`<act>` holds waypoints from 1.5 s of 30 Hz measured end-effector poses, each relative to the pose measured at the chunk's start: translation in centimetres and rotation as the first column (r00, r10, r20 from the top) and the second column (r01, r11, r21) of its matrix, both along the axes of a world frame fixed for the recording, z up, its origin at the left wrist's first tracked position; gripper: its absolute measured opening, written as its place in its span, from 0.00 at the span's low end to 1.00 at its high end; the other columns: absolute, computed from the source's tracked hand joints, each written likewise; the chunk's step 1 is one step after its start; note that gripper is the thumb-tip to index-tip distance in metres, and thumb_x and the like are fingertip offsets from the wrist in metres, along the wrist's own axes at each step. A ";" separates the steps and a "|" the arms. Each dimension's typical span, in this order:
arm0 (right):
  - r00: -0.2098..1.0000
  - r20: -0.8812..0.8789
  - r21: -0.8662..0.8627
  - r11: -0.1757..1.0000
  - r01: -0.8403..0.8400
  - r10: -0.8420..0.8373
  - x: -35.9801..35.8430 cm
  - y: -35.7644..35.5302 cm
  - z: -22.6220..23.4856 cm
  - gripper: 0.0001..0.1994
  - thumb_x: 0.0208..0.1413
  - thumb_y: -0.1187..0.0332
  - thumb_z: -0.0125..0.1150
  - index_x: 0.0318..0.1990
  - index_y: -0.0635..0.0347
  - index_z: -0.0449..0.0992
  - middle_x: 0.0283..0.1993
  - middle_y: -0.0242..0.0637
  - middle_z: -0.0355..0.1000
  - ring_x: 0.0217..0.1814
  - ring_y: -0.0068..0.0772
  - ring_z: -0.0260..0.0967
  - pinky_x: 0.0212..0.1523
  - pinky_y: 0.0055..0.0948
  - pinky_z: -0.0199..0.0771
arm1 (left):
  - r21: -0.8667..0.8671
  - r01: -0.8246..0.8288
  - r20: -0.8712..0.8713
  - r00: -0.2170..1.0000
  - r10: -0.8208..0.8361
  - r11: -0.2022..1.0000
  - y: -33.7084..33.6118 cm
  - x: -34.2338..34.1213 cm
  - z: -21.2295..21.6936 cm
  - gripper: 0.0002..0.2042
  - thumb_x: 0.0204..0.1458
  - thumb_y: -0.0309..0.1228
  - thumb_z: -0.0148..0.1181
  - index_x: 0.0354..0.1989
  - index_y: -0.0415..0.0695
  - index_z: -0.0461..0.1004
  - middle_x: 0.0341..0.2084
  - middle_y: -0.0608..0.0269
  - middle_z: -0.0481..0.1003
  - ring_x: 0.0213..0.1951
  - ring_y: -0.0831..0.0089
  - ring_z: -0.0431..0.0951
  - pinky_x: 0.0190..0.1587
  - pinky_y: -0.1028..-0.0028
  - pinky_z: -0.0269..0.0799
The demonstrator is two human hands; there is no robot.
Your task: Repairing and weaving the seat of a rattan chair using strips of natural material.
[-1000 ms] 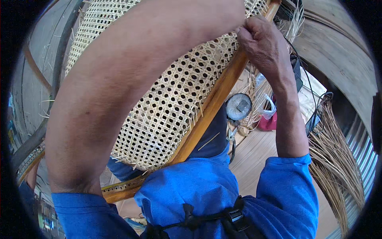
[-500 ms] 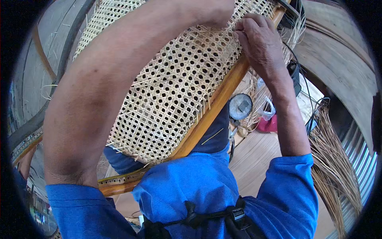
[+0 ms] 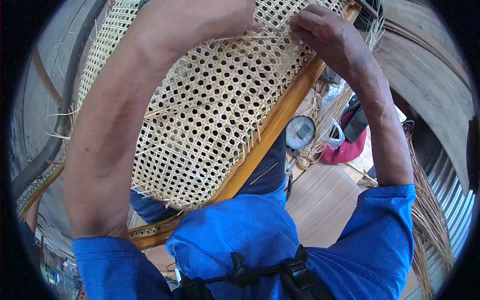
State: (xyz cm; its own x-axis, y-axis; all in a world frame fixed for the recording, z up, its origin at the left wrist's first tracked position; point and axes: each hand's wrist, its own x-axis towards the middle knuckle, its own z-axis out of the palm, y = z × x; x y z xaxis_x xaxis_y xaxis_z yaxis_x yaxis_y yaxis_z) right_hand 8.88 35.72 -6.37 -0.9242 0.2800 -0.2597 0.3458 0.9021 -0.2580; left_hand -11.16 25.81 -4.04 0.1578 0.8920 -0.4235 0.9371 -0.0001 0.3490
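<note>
A pale woven cane panel (image 3: 210, 105) with rows of eight-sided holes lies over my lap. It sits in a varnished wooden frame (image 3: 270, 132), and loose cane ends stick up along its edge. My right hand (image 3: 330, 35) is at the panel's upper right, its fingers curled and pinched at the end of a thin cane strand (image 3: 272, 37) that runs across the weave. Low over the panel to its left is my left hand (image 3: 237, 17), near the same strand. Its fingers are mostly hidden behind the hand and forearm.
Right of the frame are a round dish (image 3: 300, 132) with a dark block, a plastic bag (image 3: 334, 135), a red cloth-like item (image 3: 345, 152) and a dark phone (image 3: 356, 125). A bundle of long cane strands (image 3: 425, 215) hangs at the far right. A dark curved bar (image 3: 75, 100) is at left.
My hands have moved apart: the left went leftward and the right arm swung outward to the right. A strand now shows between them. The phone has come into view beside my right forearm.
</note>
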 end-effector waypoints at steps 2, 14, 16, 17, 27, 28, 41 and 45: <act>0.997 0.076 -0.027 0.999 0.025 -0.023 -2.1 -0.7 1.9 0.05 0.52 0.70 0.56 0.33 0.60 0.70 0.32 0.40 0.68 0.38 0.43 0.69 0.39 0.35 0.70 | 0.044 -0.031 0.056 0.998 0.029 0.999 -0.7 -0.6 -0.1 0.13 0.50 0.35 0.54 0.30 0.35 0.78 0.25 0.50 0.77 0.32 0.58 0.78 0.32 0.63 0.72; 0.948 0.059 0.019 0.950 0.313 -0.313 2.6 -1.0 3.7 0.11 0.56 0.63 0.55 0.37 0.62 0.71 0.30 0.44 0.70 0.33 0.46 0.70 0.35 0.38 0.69 | 0.329 -0.165 0.122 0.984 0.132 0.930 -3.7 -1.0 -6.8 0.20 0.54 0.48 0.50 0.26 0.40 0.73 0.18 0.52 0.72 0.25 0.55 0.74 0.31 0.58 0.67; 0.886 0.055 -0.053 0.885 0.463 -0.460 3.8 -1.8 3.6 0.14 0.58 0.60 0.53 0.36 0.65 0.73 0.25 0.51 0.69 0.28 0.51 0.69 0.31 0.41 0.67 | 0.348 -0.200 0.126 0.978 0.166 0.916 -3.6 -0.9 -6.8 0.20 0.55 0.48 0.49 0.26 0.41 0.73 0.20 0.52 0.73 0.27 0.54 0.74 0.31 0.57 0.67; 0.884 0.052 -0.054 0.883 0.467 -0.464 4.3 -1.9 3.7 0.14 0.58 0.60 0.53 0.36 0.65 0.73 0.25 0.51 0.69 0.28 0.51 0.69 0.31 0.41 0.67 | 0.350 -0.195 0.123 0.979 0.161 0.916 -3.5 -0.9 -6.7 0.20 0.55 0.48 0.49 0.26 0.41 0.73 0.20 0.52 0.73 0.27 0.54 0.74 0.31 0.57 0.67; 0.870 0.305 -0.296 0.830 0.473 -0.388 7.3 4.4 4.8 0.12 0.60 0.61 0.52 0.33 0.63 0.71 0.20 0.23 0.55 0.22 0.16 0.51 0.23 0.22 0.53 | 0.236 -0.154 0.006 0.988 0.157 0.960 -3.5 -0.4 -6.0 0.19 0.57 0.48 0.46 0.29 0.44 0.73 0.24 0.53 0.74 0.31 0.53 0.75 0.34 0.56 0.69; 0.877 0.267 -0.250 0.851 0.463 -0.399 6.7 4.3 5.4 0.12 0.60 0.62 0.52 0.33 0.62 0.71 0.21 0.22 0.54 0.24 0.15 0.50 0.24 0.22 0.52 | 0.244 -0.159 0.011 0.987 0.162 0.957 -3.4 -0.5 -5.9 0.19 0.57 0.47 0.46 0.29 0.44 0.72 0.23 0.53 0.74 0.31 0.53 0.75 0.34 0.56 0.69; 0.836 0.362 -0.181 0.849 0.496 -0.411 7.3 7.5 3.6 0.12 0.61 0.62 0.52 0.34 0.62 0.73 0.23 0.21 0.58 0.24 0.13 0.53 0.24 0.22 0.55 | 0.254 -0.171 0.088 0.984 0.154 0.952 -4.1 -1.7 -5.3 0.19 0.57 0.46 0.46 0.26 0.41 0.71 0.20 0.53 0.72 0.27 0.55 0.73 0.32 0.59 0.67; 0.875 0.311 -0.314 0.828 0.464 -0.372 7.2 6.7 2.2 0.13 0.60 0.62 0.53 0.34 0.64 0.73 0.24 0.23 0.60 0.26 0.15 0.54 0.26 0.22 0.56 | 0.025 -0.259 -0.010 0.966 0.259 0.966 -4.2 -2.0 -6.0 0.22 0.57 0.48 0.43 0.25 0.41 0.71 0.21 0.52 0.71 0.28 0.55 0.72 0.32 0.58 0.65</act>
